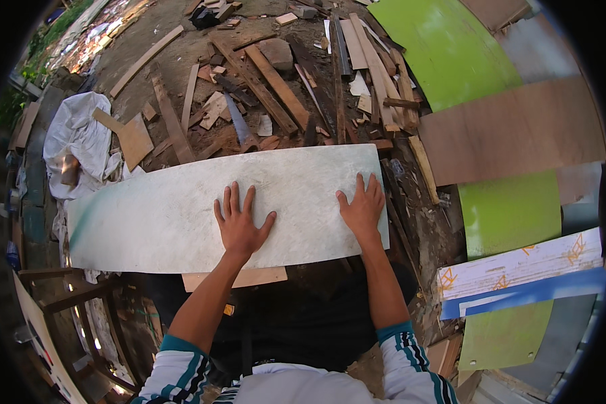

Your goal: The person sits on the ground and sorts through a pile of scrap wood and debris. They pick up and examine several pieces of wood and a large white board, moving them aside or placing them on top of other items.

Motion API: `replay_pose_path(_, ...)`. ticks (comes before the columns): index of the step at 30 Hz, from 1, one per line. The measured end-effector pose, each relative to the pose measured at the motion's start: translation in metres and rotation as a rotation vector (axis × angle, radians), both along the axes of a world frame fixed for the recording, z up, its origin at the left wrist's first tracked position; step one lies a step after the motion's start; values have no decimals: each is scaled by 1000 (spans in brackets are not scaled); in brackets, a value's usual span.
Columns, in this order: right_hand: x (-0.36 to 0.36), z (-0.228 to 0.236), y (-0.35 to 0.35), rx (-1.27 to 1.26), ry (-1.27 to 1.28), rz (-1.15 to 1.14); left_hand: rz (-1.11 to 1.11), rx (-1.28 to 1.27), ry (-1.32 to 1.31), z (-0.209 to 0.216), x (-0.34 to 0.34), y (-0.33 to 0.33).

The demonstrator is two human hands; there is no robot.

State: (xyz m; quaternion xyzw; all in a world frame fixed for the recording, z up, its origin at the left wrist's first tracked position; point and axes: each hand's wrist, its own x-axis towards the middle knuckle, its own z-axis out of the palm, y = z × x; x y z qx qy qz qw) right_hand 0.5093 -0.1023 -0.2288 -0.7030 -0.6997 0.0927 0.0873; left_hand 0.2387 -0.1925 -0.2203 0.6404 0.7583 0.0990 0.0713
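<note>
Clock centred on the long, whitish, scuffed sheet panel with a green smear at its 9 o'clock end (303, 202). Panel lies crosswise in front of the person, near edge over the dark-trousered legs (276, 330); looks lap-supported, though what bears the far edge is hidden.

Left grip (240, 229): just off centre toward 5, fingers spread, palm down on the face, nothing grasped. Right grip (363, 214): at 3, near that end, also opened out and laid flat, thumb toward 9, nothing grasped. Wide spacing probably keeps the sheet level and stops it rocking; 9 o'clock end is unheld.

Pale tan plywood piece (259, 277) pokes out under the near edge at 6, maybe as backing; can't tell if it touches.

Tapered grey saw-like blade (236, 120) at 12, just past the far edge, likely parked within reach. Loose brown timber offcuts (276, 84) around it look dumped, not sorted. Crumpled white plastic sack (81, 135) at 10. Large brown plywood sheet (512, 131) between 2 and 3, lying over bright green sheeting (444, 50), seemingly stacked aside.
</note>
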Motion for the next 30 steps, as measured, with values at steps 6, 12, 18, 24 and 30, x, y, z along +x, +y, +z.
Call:
replay_pose_path(6,19,20,15,-54,67,-148,2,1,2,-1,-2,0)
replay_pose_path(12,37,22,22,-206,217,-328,-1,26,-6,1,-1,-3)
replay_pose_path(18,47,21,28,-34,327,-283,-14,60,-12,-4,-2,-2)
replay_pose_path(24,40,1,36,36,405,-222,14,47,19,-5,-16,-12)
replay_pose_path(30,14,-11,39,74,395,-108,33,0,74,-10,-38,-24)
